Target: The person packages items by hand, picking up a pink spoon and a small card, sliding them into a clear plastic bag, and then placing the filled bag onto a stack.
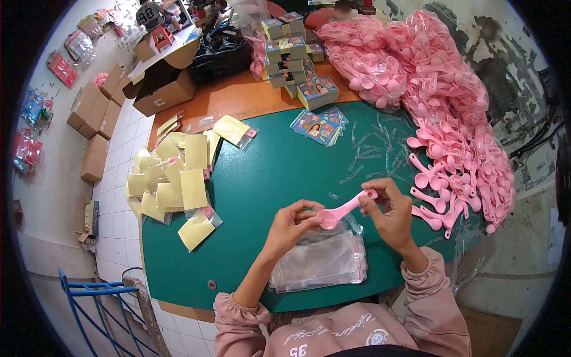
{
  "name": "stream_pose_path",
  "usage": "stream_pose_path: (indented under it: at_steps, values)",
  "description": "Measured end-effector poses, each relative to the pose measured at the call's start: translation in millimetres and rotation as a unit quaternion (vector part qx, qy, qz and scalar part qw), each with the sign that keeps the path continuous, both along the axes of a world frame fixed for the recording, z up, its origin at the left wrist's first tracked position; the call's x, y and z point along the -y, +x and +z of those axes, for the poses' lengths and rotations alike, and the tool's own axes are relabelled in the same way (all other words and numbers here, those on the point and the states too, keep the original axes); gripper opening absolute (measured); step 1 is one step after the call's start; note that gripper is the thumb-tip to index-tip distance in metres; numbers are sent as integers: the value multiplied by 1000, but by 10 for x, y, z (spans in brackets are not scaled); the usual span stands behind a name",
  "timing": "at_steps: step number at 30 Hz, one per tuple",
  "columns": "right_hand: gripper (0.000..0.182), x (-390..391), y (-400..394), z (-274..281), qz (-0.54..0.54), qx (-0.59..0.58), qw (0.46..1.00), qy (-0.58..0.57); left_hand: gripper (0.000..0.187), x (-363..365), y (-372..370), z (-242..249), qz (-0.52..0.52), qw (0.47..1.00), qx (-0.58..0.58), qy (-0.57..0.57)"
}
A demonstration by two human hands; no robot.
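Note:
A pink plastic measuring spoon [344, 210] is held between my two hands, above the green tabletop. My left hand [292, 225] pinches its bowl end, and my right hand [388, 215] grips the handle's tip. Just below lies a stack of clear plastic bags [321, 262] near the table's front edge. To the right, a heap of loose pink spoons [446, 172] spreads over the table. Printed cards [320, 126] lie fanned out at the back, beyond my hands.
Packed bags with yellow cards [169, 178] pile up at the left. Bundled card stacks [288, 53] stand at the back beside large bags of pink spoons [410, 59]. Clear plastic strips [380, 143] litter the right. An open carton [163, 89] sits at the back left.

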State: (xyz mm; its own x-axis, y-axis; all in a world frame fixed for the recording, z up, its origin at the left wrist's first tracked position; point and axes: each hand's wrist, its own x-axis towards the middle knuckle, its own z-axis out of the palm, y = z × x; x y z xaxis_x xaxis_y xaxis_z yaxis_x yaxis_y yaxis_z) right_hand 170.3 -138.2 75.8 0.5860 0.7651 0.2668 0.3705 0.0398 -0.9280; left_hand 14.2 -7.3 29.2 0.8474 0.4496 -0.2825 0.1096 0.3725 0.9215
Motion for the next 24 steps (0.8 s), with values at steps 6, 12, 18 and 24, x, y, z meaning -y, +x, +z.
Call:
stream_pose_path:
  at_steps: [6, 12, 18, 24]
  values:
    - [24, -220, 80, -1, 67, -93, 992, -57, 26, 12, 128, 72, 3, 995, 94, 40]
    - [19, -381, 191, -35, 49, -115, 992, 6, 37, -174, 162, 174, -82, 996, -26, 33]
    - [42, -490, 248, -255, 307, 112, 945, 0, 37, -265, 141, 39, -52, 998, -13, 35]
    - [38, -1283, 803, -342, 91, 209, 969, -93, 35, -249, 118, 140, -2, 997, -1, -71]
